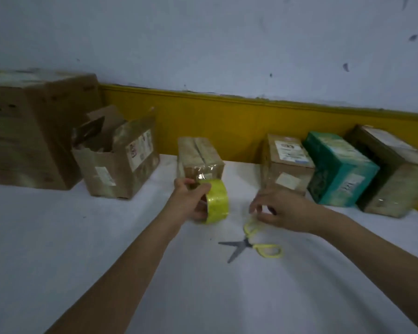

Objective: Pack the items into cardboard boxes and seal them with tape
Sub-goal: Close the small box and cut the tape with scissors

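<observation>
fingers (201, 190) round glossy yellow tape roll (218, 201)

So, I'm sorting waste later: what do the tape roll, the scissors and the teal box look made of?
Tape roll: glossy yellowish plastic film, it glints. Scissors: grey metal-looking blades, yellow handles, probably plastic. Teal box: likely printed cardboard, matte, worn edges.

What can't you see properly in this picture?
All in the head view:
- Inside the open box: hidden by its own walls and flaps.
- One scissors handle: covered by the right hand, so I cannot tell whether it grips it.
- Part of the tape roll: behind the left hand holding it.
- Box labels: too blurred to read.
- The big box: cut off by the left edge.
</observation>
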Available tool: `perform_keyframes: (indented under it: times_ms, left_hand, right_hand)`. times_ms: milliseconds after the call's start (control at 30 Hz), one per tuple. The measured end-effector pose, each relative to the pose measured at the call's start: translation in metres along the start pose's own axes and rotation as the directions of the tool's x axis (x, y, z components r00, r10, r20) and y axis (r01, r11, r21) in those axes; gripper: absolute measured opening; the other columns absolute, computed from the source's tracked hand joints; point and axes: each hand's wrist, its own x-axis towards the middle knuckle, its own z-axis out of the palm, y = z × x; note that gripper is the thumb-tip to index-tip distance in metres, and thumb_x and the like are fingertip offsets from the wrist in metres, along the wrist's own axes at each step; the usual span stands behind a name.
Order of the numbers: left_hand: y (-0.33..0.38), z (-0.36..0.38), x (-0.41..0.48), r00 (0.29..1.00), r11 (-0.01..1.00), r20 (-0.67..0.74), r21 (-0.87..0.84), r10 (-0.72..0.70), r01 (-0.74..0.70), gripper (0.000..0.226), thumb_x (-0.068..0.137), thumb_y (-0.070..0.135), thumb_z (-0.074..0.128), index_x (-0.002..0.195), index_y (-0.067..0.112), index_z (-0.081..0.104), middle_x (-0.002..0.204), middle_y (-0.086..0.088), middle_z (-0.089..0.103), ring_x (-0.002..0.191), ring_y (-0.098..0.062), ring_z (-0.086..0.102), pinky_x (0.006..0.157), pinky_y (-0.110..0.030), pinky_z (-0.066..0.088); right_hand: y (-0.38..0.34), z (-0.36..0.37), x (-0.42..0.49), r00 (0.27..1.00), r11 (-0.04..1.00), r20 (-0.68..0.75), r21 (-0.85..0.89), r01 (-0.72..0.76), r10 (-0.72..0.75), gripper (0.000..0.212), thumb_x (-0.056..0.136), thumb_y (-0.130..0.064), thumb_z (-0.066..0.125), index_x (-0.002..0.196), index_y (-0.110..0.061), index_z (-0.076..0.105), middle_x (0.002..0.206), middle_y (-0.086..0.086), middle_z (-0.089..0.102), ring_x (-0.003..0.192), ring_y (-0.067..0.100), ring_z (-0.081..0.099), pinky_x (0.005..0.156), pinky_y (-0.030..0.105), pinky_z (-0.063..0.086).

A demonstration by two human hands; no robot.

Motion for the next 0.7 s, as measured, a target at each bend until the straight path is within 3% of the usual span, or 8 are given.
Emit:
perform_keyframes:
  times_ms: [67, 167, 233, 300, 367, 500, 600, 700]
  left_hand:
    - [-0.005, 0.006, 0.003, 0.998, 0.998, -0.046, -0.029, 0.048, -0.049, 0.034, 0.092, 0.020, 0.066, 0.115, 0.021, 0.041, 0.094, -0.008, 0.063, 0.055, -0.012, 0.066, 0.042, -0.026, 0.050]
    - [-0.015, 0.010, 0.006, 0.987, 0.992, -0.101, 0.023, 0.129, -0.127, 0.018, 0.096, 0.028, 0.057, 0.111, 0.030, 0.049, 0.114, -0.006, 0.063, 0.087, -0.018, 0.068, 0.062, -0.029, 0.053]
    - [-0.018, 0.012, 0.004, 0.987, 0.990, -0.090, 0.042, 0.135, -0.131, 0.014, 0.097, 0.030, 0.053, 0.110, 0.033, 0.051, 0.119, -0.010, 0.064, 0.098, -0.031, 0.067, 0.075, -0.041, 0.058]
    - [-0.017, 0.015, 0.000, 0.993, 0.993, -0.042, -0.008, 0.115, -0.115, 0.021, 0.097, 0.026, 0.054, 0.118, 0.027, 0.048, 0.118, -0.018, 0.066, 0.088, -0.039, 0.071, 0.070, -0.048, 0.061]
    - [-0.014, 0.018, -0.004, 0.993, 0.990, 0.006, -0.085, 0.118, -0.117, 0.032, 0.098, 0.019, 0.059, 0.125, 0.019, 0.043, 0.116, -0.025, 0.065, 0.069, -0.036, 0.072, 0.051, -0.036, 0.057]
    - [-0.015, 0.019, -0.004, 0.990, 0.984, 0.064, -0.139, 0.124, -0.114, 0.036, 0.097, 0.011, 0.059, 0.126, 0.015, 0.038, 0.117, -0.031, 0.061, 0.062, -0.030, 0.071, 0.046, -0.030, 0.054]
    - [-0.018, 0.018, -0.001, 0.988, 0.984, 0.092, -0.141, 0.126, -0.113, 0.030, 0.099, 0.008, 0.053, 0.123, 0.016, 0.037, 0.105, -0.032, 0.063, 0.058, -0.031, 0.068, 0.048, -0.032, 0.054]
    - [-0.019, 0.018, 0.001, 0.990, 0.987, 0.085, -0.122, 0.112, -0.101, 0.026, 0.099, 0.011, 0.051, 0.118, 0.025, 0.042, 0.101, -0.026, 0.063, 0.055, -0.031, 0.065, 0.048, -0.033, 0.052]
  right_hand:
    - [0.014, 0.019, -0.031, 0.993, 0.995, 0.116, 0.094, -0.028, 0.017, 0.024, 0.092, -0.041, 0.064, 0.116, -0.037, 0.066, 0.112, -0.019, 0.056, 0.083, 0.000, 0.057, 0.073, 0.013, 0.043]
    - [0.017, 0.033, -0.044, 0.995, 0.983, 0.097, 0.179, -0.041, 0.024, 0.037, 0.091, -0.045, 0.065, 0.127, -0.036, 0.061, 0.126, -0.022, 0.047, 0.086, 0.006, 0.059, 0.078, 0.017, 0.047]
    - [0.010, 0.034, -0.043, 0.995, 0.981, 0.103, 0.196, -0.002, -0.019, 0.041, 0.090, -0.048, 0.064, 0.129, -0.036, 0.059, 0.130, -0.024, 0.043, 0.091, 0.005, 0.059, 0.080, 0.015, 0.046]
    - [0.005, 0.035, -0.042, 0.987, 0.973, 0.141, 0.226, 0.043, -0.077, 0.049, 0.088, -0.049, 0.066, 0.134, -0.033, 0.056, 0.131, -0.021, 0.045, 0.102, -0.002, 0.056, 0.086, 0.010, 0.042]
    - [0.002, 0.036, -0.045, 0.983, 0.969, 0.168, 0.244, 0.027, -0.069, 0.051, 0.088, -0.048, 0.066, 0.135, -0.032, 0.053, 0.125, -0.020, 0.045, 0.096, -0.008, 0.053, 0.081, 0.006, 0.038]
    - [0.006, 0.023, -0.054, 0.996, 0.999, 0.086, 0.030, -0.035, 0.033, 0.039, 0.081, -0.063, 0.062, 0.111, -0.038, 0.061, 0.100, -0.024, 0.059, 0.081, -0.003, 0.058, 0.069, 0.015, 0.042]
    - [0.006, -0.009, -0.041, 0.997, 0.978, -0.026, 0.202, -0.059, 0.066, 0.035, 0.076, -0.067, 0.062, 0.090, -0.035, 0.062, 0.080, -0.021, 0.066, 0.067, 0.005, 0.060, 0.057, 0.019, 0.043]
    - [0.003, -0.047, -0.005, 0.991, 0.933, -0.105, 0.357, -0.037, 0.079, 0.053, 0.069, -0.080, 0.059, 0.096, -0.035, 0.059, 0.085, -0.013, 0.064, 0.070, 0.013, 0.058, 0.055, 0.030, 0.048]
